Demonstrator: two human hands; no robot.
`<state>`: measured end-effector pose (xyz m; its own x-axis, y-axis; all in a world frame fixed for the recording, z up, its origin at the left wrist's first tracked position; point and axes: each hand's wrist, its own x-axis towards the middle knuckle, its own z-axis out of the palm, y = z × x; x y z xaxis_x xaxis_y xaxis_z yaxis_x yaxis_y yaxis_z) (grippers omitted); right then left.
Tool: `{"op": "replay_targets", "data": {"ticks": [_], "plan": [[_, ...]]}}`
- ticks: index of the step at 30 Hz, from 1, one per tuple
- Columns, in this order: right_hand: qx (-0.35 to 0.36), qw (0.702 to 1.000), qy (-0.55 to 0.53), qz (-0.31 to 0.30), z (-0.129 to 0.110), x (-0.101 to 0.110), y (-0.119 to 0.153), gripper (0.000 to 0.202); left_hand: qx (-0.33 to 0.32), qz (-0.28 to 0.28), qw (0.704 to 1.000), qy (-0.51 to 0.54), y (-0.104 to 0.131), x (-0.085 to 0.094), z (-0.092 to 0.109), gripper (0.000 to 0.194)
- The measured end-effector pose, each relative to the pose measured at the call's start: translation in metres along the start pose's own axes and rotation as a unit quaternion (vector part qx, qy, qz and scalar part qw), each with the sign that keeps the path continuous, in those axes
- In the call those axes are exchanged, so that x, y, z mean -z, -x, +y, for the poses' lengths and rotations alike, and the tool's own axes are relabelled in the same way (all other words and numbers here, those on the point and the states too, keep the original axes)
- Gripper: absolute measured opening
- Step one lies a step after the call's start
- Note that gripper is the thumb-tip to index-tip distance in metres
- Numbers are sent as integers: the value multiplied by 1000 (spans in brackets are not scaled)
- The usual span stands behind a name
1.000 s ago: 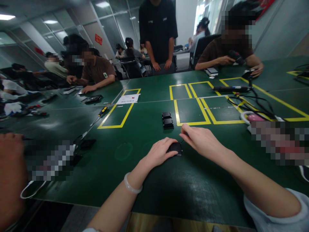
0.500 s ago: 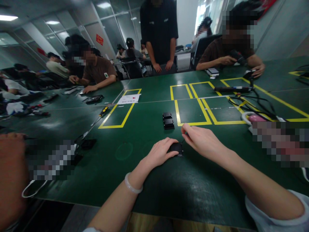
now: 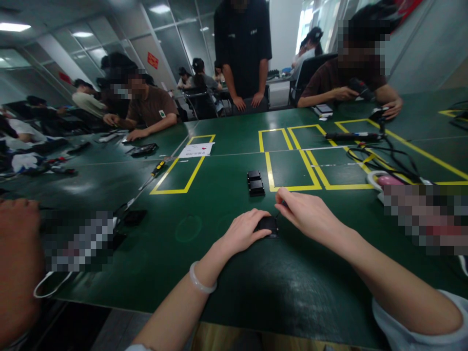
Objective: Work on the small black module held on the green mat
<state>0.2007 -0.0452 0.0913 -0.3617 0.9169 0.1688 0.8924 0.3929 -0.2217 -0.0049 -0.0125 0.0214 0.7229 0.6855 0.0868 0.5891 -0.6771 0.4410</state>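
My left hand (image 3: 243,229) grips a small flat black rectangular piece (image 3: 270,225) between thumb and fingers, holding it down on the green table. Its left part is covered by my fingers. Tiny bright dots, like screw heads, show along its right edge. Pinched in my right hand (image 3: 300,207) is a thin dark tool (image 3: 278,213), mostly hidden by the fingers; its lower end reaches the piece's upper right edge. Just beyond my hands lies a similar black block (image 3: 256,183) with two raised sections and small shiny dots along its sides.
Yellow tape rectangles (image 3: 294,189) mark the green table (image 3: 234,292). A yellow-black screwdriver (image 3: 158,168) and a paper sheet (image 3: 196,149) lie at left. Black cables (image 3: 397,158) and a tape roll (image 3: 373,180) are at right. Co-workers sit across; another person's arm (image 3: 20,263) is at far left.
Both hands keep nearly the same place on the black piece and tool. The whole view has shifted very slightly.
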Motion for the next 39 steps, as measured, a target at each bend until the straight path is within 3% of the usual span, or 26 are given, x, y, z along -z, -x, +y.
{"op": "replay_targets", "data": {"ticks": [6,14,22,28,35,39], "plan": [[8,1000,4,8,0,1,1,11,-2,0,1000,3,0,-1,0,36],[-36,997,70,-5,-3,-5,-3,22,2,1,1000,1,0,-2,-1,36],[15,1000,-19,7,2,-1,2,6,-2,6,1000,-2,0,-1,0,35],[-16,1000,21,-4,1,0,0,19,2,0,1000,-3,0,-1,0,35],[14,1000,9,-4,3,2,2,7,4,0,1000,-2,0,0,1,35],[9,1000,12,0,0,3,2,10,6,-3,1000,0,0,0,1,36]]}}
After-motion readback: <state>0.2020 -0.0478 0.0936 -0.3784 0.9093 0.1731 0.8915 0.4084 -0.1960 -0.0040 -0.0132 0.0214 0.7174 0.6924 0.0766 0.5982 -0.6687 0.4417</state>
